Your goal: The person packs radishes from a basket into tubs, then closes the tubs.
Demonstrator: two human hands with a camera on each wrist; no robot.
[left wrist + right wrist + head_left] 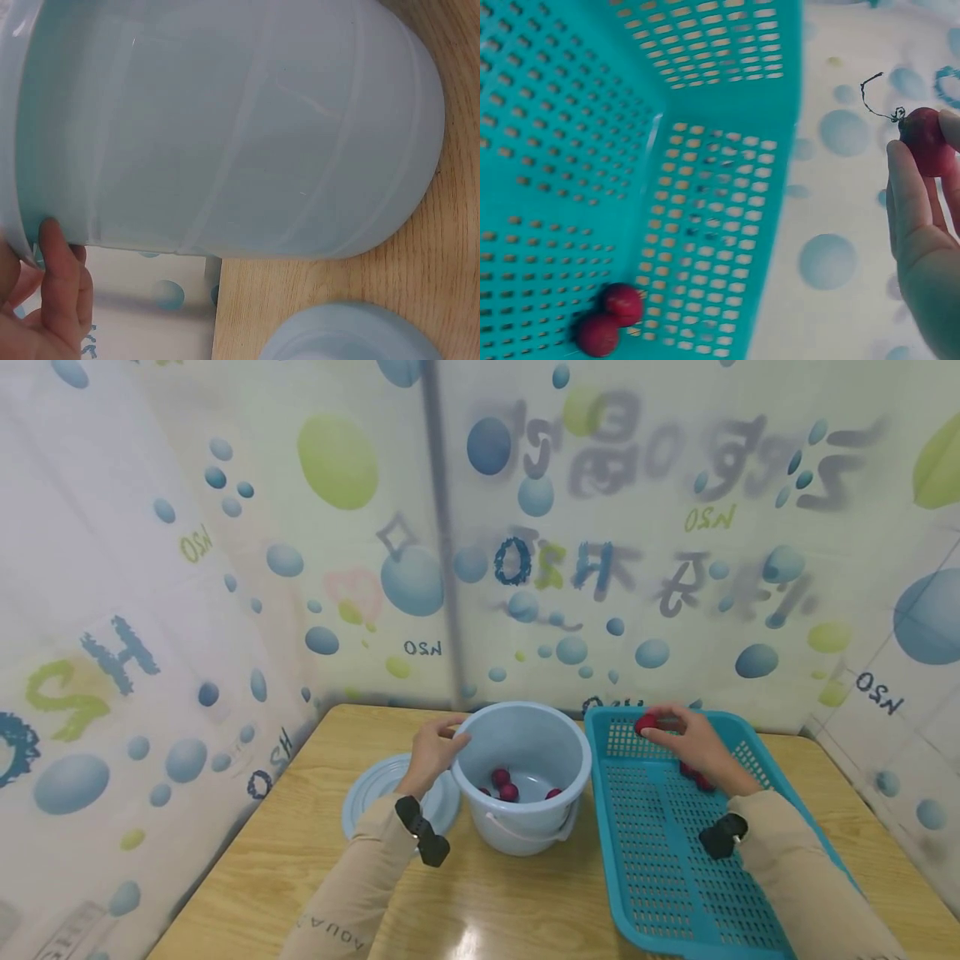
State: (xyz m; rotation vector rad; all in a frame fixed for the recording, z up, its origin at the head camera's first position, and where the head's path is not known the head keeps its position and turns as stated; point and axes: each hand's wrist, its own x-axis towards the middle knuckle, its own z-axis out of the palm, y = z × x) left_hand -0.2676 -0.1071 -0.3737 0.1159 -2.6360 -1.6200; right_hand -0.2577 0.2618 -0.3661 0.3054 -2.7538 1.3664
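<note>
My left hand (432,752) grips the rim of a light blue bucket (517,835) at its left side. In the left wrist view, curled fingers (60,277) lie against the outside wall just under the rim. Several red radishes (508,792) lie on the bucket's bottom. Between thumb and fingers, my right hand (693,743) pinches another round radish (928,142), whose thin curly root sticks out. That hand is over the far end of a teal plastic basket (652,860). Two more radishes (611,319) sit in the basket's corner in the right wrist view.
A round light blue lid (367,789) lies on the wooden table (300,827), left of the bucket and partly behind the left forearm. The bucket's handle (525,837) hangs down in front. A patterned curtain (360,610) rises behind the table.
</note>
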